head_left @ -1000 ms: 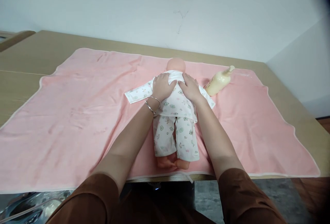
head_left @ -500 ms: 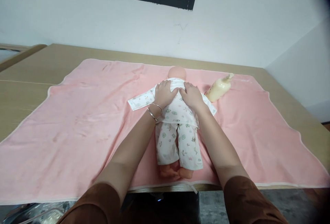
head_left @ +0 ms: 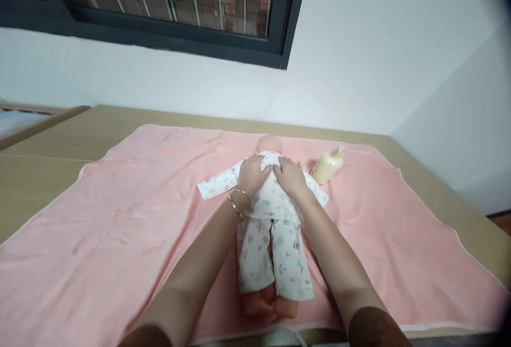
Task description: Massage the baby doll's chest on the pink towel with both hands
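A baby doll (head_left: 279,206) in a white printed top and trousers lies on a pink blanket (head_left: 131,230), its head at the far end and its bare feet toward me. The back of its bald head shows, so it seems to lie face down. My left hand (head_left: 253,174) rests flat on the left of its upper back, fingers stretched out. On the right of the upper back lies my right hand (head_left: 290,176), also flat, the two thumbs close together. Two thin silver bangles (head_left: 238,201) circle my left wrist.
Just right of the doll, a cream-coloured pump bottle (head_left: 328,166) lies tilted on the blanket. The wooden table (head_left: 59,134) shows around the blanket's edges. Behind it rises a white wall (head_left: 351,70) with a dark-framed window (head_left: 179,38).
The camera has tipped upward, so everything sits lower and more of the window shows. Both hands stay on the doll's upper back, with little visible shift.
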Tool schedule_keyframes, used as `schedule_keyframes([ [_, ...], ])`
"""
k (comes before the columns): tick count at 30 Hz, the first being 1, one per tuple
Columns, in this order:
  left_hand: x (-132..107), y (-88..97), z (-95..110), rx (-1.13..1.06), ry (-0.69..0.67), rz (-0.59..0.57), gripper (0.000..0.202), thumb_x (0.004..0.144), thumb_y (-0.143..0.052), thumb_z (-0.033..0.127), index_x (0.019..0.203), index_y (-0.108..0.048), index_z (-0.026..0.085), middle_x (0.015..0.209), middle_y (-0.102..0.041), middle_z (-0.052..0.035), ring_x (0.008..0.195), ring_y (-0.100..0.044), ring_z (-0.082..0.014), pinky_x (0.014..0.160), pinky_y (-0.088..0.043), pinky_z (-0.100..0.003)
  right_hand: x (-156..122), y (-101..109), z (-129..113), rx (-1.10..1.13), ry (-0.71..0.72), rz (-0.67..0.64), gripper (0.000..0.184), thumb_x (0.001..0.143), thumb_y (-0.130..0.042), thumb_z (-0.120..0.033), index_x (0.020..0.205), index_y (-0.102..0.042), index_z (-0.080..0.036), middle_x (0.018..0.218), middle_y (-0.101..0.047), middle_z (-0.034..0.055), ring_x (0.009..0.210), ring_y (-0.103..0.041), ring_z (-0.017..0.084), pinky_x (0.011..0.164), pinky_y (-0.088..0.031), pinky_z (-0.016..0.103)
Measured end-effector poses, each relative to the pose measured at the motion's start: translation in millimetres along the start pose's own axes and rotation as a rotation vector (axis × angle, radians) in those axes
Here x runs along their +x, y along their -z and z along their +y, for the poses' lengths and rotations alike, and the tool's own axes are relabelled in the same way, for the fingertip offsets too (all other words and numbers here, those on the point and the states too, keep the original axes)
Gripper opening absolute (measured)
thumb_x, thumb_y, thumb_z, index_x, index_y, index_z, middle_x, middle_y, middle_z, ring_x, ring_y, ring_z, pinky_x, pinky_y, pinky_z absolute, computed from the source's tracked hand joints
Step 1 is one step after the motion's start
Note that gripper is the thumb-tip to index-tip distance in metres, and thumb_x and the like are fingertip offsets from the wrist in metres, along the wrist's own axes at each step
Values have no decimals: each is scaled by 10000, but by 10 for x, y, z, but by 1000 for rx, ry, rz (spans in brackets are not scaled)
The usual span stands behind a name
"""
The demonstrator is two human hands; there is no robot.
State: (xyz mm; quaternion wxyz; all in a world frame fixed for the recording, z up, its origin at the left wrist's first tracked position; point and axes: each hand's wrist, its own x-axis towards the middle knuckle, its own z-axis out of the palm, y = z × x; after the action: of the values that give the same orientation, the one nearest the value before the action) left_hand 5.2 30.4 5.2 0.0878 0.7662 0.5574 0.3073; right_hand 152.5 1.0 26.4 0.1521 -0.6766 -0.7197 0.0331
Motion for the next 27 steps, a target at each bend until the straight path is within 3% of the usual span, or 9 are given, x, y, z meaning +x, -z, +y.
schedule_keyframes([
  [4,-33,-30,-1,1,-5,67,352,938,-547,353,1216,-691,192,1267,-725,-104,1212,-636,-273,1095,-461,-379,-51,52,-106,-93,5,33,399,1046,-331,-347,1186,-651,-154,1222,-723,184,1198,-642,296,1207,-212,507],
  [8,-72,-30,20,47,52,108,325,944,-535,398,1154,-710,222,1243,-728,-105,1217,-627,-291,1083,-471,-396,-60,60,-112,-85,-1,32,406,1043,-321,-341,1175,-655,-152,1213,-726,185,1179,-656,293,1214,-197,507],
  [10,-61,-29,3,65,77,74,373,949,-529,429,1203,-682,203,1285,-705,-124,1244,-609,-301,1101,-448,-413,-32,37,-60,-34,-16,-10,433,1048,-313,-366,1285,-615,-166,1370,-656,183,1322,-572,295,1223,-183,529],
  [13,-16,-28,-59,61,78,-32,520,956,-516,532,1341,-592,190,1434,-618,-138,1376,-511,-319,1174,-363,-461,33,-21,59,72,-48,-89,549,1056,-293,-452,1513,-439,-184,1636,-378,156,1533,-310,287,1237,-160,559],
  [16,14,-11,-90,49,69,-62,557,964,-503,552,1385,-562,191,1471,-591,-138,1416,-474,-322,1201,-325,-487,79,-60,138,154,-58,-110,624,1053,-286,-512,1584,-343,-188,1690,-263,120,1573,-209,268,1257,-105,558],
  [21,-25,63,49,-13,-26,-80,385,990,-491,345,1319,-651,226,1427,-644,-92,1350,-566,-253,1145,-430,-376,-11,43,-2,71,-39,-73,514,1042,-341,-417,1483,-491,-201,1614,-427,129,1506,-358,303,1234,-173,564],
  [24,-53,74,139,18,-13,-85,380,982,-457,246,1296,-671,247,1446,-634,-63,1396,-533,-246,1155,-428,-379,-107,139,-124,-10,-5,-40,414,1001,-377,-306,1319,-618,-195,1443,-612,151,1340,-549,321,1154,-328,509],
  [27,-44,44,133,54,-4,-75,406,973,-478,284,1336,-639,196,1454,-622,-107,1393,-530,-275,1178,-401,-415,-113,141,-120,1,-12,-43,399,991,-397,-317,1294,-630,-205,1370,-662,139,1267,-602,315,1058,-422,438],
])
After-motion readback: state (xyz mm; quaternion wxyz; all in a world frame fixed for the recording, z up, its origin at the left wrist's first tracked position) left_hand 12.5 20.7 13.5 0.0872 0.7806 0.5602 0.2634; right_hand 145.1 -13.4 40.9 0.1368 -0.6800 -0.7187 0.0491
